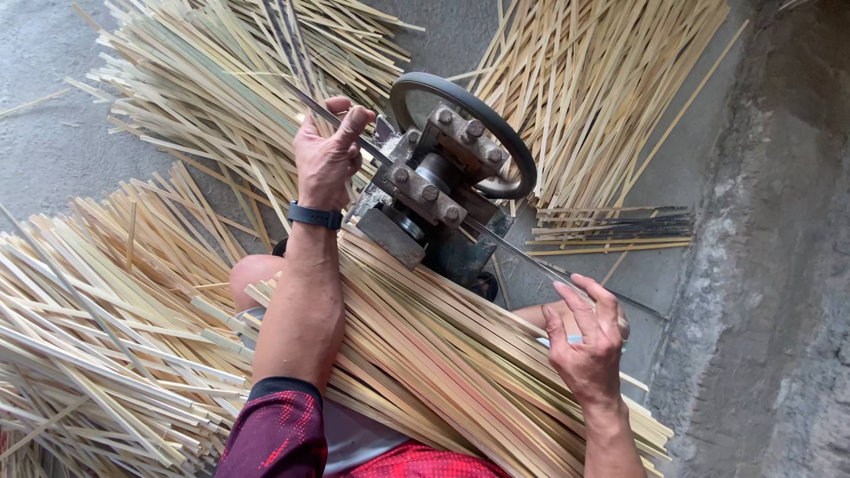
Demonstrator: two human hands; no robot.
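A small metal machine (434,190) with bolted blocks and a black handwheel (518,150) stands on the floor between my hands. A thin dark bamboo strip (522,252) runs diagonally through it. My left hand (328,155), with a black wristband, pinches the strip's end on the far side of the machine. My right hand (589,341) holds the strip's near end between fingers and thumb. A thick bundle of pale bamboo strips (443,363) lies across my lap beneath both arms.
Piles of split bamboo strips lie at the left (97,310), the upper left (204,80) and the upper right (584,80). A small stack of darker strips (611,230) rests right of the machine. A rough concrete ledge (779,265) runs along the right.
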